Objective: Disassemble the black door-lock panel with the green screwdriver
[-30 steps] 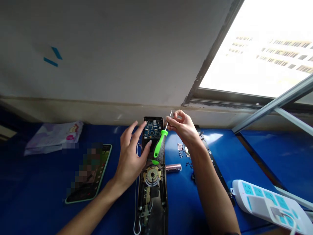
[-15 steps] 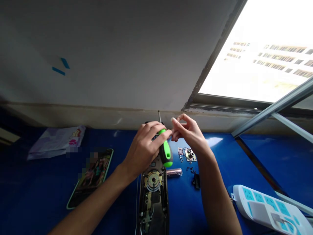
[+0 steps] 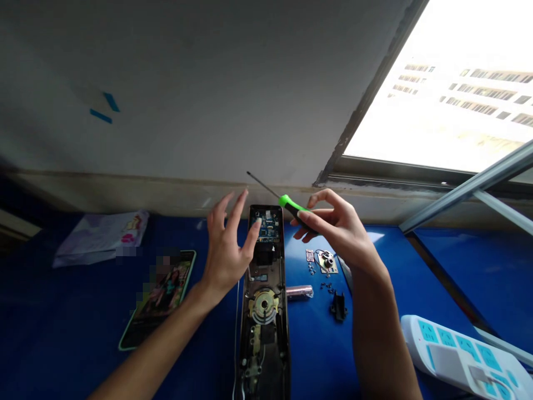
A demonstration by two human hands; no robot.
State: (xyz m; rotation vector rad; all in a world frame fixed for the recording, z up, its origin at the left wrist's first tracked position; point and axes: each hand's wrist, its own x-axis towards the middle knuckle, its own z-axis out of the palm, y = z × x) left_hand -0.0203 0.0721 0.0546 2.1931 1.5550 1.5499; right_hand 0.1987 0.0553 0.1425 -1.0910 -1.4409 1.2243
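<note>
In my right hand (image 3: 333,222) is a screwdriver (image 3: 293,208) with a green and black handle, its shaft pointing up and to the left. My left hand (image 3: 229,244) holds nothing; its fingers are spread over the left edge of a long black device housing (image 3: 285,333). Inside that housing, a blue circuit board (image 3: 270,230) shows near the far end and a round metal part (image 3: 264,305) lies nearer the middle. Right of it are a pinkish cylinder (image 3: 300,293), a small board with a round black part (image 3: 327,261), loose screws (image 3: 311,269) and a black bracket (image 3: 338,306).
A phone (image 3: 162,300) with a lit screen lies to the left, near a purple-white packet (image 3: 100,236). A white power strip (image 3: 466,355) with a plugged-in charger is at right. Metal bars (image 3: 470,183) rise beside the window, and a wall (image 3: 187,111) stands behind the blue table.
The screwdriver has passed from my left hand to my right, its shaft swinging leftward. My left hand has moved left and opened, uncovering the circuit board.
</note>
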